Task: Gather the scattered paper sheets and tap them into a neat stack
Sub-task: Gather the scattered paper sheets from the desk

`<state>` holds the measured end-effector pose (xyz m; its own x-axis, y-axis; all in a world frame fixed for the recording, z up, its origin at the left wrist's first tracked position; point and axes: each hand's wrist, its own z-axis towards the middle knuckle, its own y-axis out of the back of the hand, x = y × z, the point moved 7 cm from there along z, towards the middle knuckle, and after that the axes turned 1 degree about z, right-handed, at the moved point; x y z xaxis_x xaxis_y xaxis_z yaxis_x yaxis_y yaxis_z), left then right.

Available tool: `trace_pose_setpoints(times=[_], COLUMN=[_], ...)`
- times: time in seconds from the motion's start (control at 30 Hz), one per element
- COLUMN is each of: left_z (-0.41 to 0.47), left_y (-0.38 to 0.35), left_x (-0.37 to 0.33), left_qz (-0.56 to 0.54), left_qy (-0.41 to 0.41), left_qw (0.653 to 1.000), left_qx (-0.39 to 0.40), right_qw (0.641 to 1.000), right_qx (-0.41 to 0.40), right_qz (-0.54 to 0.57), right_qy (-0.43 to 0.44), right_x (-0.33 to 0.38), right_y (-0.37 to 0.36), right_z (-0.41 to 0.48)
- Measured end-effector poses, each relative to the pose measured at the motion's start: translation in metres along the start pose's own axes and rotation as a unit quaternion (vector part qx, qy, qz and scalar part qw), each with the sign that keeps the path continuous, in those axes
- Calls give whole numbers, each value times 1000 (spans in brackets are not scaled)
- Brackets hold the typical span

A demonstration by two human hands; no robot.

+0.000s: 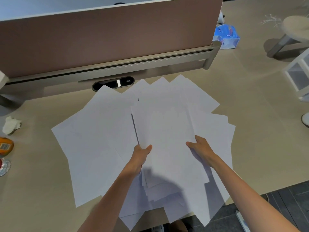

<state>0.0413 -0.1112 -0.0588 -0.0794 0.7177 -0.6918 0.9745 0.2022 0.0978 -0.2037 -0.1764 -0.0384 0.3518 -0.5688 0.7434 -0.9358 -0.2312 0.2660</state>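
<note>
The left hand (141, 156) grips the near left side of a bunch of sheets (163, 128). Its thumb lies on top, and its fingers go under the paper where they are hidden. The right hand (199, 149) grips the near right side of the same bunch. Its thumb is on top too, and its fingers wrap round the right edge. Both hands are closed on the paper.

The bunch is not tidy. Below the hands its near ends stick out at different spots. A thin dark shadow runs along its left edge.

Under the bunch lie many loose sheets (93, 148). They are white and spread out like a fan, lying over each other at all angles. They cover the middle of the desk (33, 190). Some of them hang over the near edge of the desk, above the dark floor (284, 206).

At the far edge of the desk stands a brown divider wall (108, 36). Just in front of it is a black oval cable slot (113, 83), and the corner of one loose sheet covers part of it.

By the left edge of the desk sits a crumpled white tissue (11, 124). Nearer along that edge is an orange thing (5, 146), cut off by the picture, and then a shiny clear round thing (4, 166).

Past the right end of the divider is a clear blue box (228, 36). Near the far right corner stands a round pale stool (296, 25), and by the right edge a white box frame (299, 74). A white power strip (242, 221) lies on the floor.
</note>
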Motion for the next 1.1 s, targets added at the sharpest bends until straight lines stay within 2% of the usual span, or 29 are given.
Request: trace_pose_setpoints(times=[0.13,0.27,0.3,0.37,0.43,0.5,0.63,0.7,0.77,0.9,1.0,1.1], left_z=[-4,6,4,-9,-19,-25,-38,-39,-38,-39,-43,-44], left_y=[2,28,32,31,33,39,34,35,46,56,60,57], left_x=[-14,-23,-28,-42,-46,-44,-26,-13,-1,14,23,31], left_qz=[16,67,57,-33,-129,-161,-161,-166,-149,-84,-87,-80], left_qy=[-56,-136,-150,-157,-143,-121,-24,40,48,-5,-20,-27], left_qw=[998,982,980,983,979,979,978,978,984,991,995,995], left_qx=[-5,-110,-115,-95,-64,-40,130,122,87,101,53,51], right_qw=[993,983,981,980,980,980,981,984,985,986,991,998], right_qx=[-10,-8,-1,15,29,43,81,98,109,116,116,61], right_qz=[115,182,192,198,197,193,174,150,131,120,66,21], right_qy=[20,12,7,2,3,1,6,7,7,2,-2,28], right_x=[5,10,12,13,16,18,19,18,16,5,-4,-5], right_y=[6,8,6,3,-1,-6,-21,-28,-33,-34,-33,-23], right_z=[-4,-4,-4,-3,-2,-3,-10,-14,-18,-25,-31,-32])
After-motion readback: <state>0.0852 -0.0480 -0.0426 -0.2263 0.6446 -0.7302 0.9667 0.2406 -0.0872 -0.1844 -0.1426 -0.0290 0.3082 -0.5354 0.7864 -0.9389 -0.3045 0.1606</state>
